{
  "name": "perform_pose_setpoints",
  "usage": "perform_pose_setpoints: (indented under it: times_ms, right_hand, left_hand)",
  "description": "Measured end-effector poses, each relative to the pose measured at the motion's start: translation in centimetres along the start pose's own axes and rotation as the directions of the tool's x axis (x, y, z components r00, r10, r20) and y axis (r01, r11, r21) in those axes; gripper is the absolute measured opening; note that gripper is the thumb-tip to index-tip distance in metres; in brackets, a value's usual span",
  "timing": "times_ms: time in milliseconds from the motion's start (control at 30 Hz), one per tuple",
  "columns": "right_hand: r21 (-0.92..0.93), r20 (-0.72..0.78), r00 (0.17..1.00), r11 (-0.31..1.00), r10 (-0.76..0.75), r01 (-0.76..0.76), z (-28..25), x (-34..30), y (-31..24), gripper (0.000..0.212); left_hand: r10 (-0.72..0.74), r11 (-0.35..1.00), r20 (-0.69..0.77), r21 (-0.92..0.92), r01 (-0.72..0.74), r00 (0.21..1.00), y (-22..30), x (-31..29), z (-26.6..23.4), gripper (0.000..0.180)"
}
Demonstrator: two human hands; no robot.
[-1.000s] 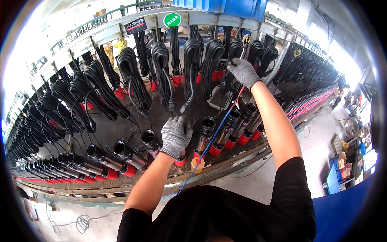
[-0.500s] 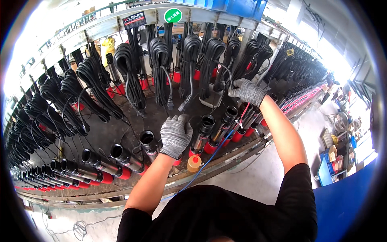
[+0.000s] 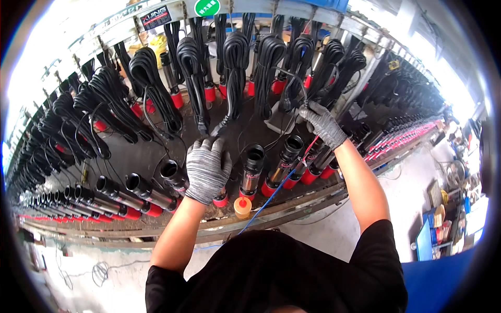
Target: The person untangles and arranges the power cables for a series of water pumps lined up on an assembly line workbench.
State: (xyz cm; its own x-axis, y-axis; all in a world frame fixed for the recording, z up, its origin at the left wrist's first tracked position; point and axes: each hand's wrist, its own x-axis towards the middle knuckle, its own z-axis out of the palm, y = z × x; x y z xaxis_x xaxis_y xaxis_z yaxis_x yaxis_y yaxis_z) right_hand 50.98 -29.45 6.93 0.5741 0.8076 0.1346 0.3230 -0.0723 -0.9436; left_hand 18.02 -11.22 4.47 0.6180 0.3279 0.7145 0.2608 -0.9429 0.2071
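Note:
My left hand (image 3: 207, 169), in a grey knit glove, is closed over the top of an upright submersible pump, whose red base (image 3: 221, 199) shows below it. The glove hides that pump's mouth. To its right stands another pump (image 3: 254, 164) with a black hollow top, silver body and red base. My right hand (image 3: 323, 125), gloved alike, is closed at the end of a black power cable (image 3: 298, 81) that curves down from a hanging coil. A red wire (image 3: 311, 144) runs from under this hand towards a blue cord (image 3: 276, 189). The fingertips partly hide the cable's end.
Coiled black cables (image 3: 236, 68) hang from a metal rail (image 3: 182, 10) along the bench's back. Rows of pumps (image 3: 117, 193) line the front edge on both sides. A small amber bottle (image 3: 242, 207) with a red cap stands near the bench edge. A grey tray (image 3: 281, 122) lies behind.
The view has shifted, so the bench appears higher and the left-hand pumps further left. My left hand remains over the same pump, and my right hand stays at the cable end.

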Motion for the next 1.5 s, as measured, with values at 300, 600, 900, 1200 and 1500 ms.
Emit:
perform_pose_setpoints:
  times_ms: [300, 600, 900, 1200, 1500]
  right_hand:
    - [0.437, 0.115, 0.993, 0.899, -0.019, -0.034, -0.6, -0.8, 1.7, 0.035]
    - [0.624, 0.181, 0.982, 0.778, -0.061, -0.066, -1.7, -0.8, 2.4, 0.042]
    - [0.484, 0.116, 0.993, 0.873, -0.008, -0.050, -0.8, -0.8, 1.6, 0.029]
    - [0.521, 0.195, 0.978, 0.853, -0.079, -0.035, -1.1, -0.1, 2.5, 0.020]
    - [0.493, 0.183, 0.982, 0.869, -0.053, -0.045, -1.6, -0.7, 2.3, 0.031]
  left_hand:
    - [-0.257, 0.923, 0.201, -0.237, 0.302, 0.945, 8.1, 2.5, 6.5, 0.032]
    - [-0.145, 0.850, 0.248, -0.465, 0.249, 0.958, 5.6, 2.7, 8.2, 0.022]
    - [-0.295, 0.898, 0.088, -0.314, 0.308, 0.951, 6.7, 2.5, 9.9, 0.025]
    - [-0.307, 0.883, 0.164, -0.319, 0.345, 0.937, 6.4, 2.6, 9.6, 0.025]
    - [-0.163, 0.853, 0.358, -0.417, 0.314, 0.919, 7.7, 1.1, 6.6, 0.013]
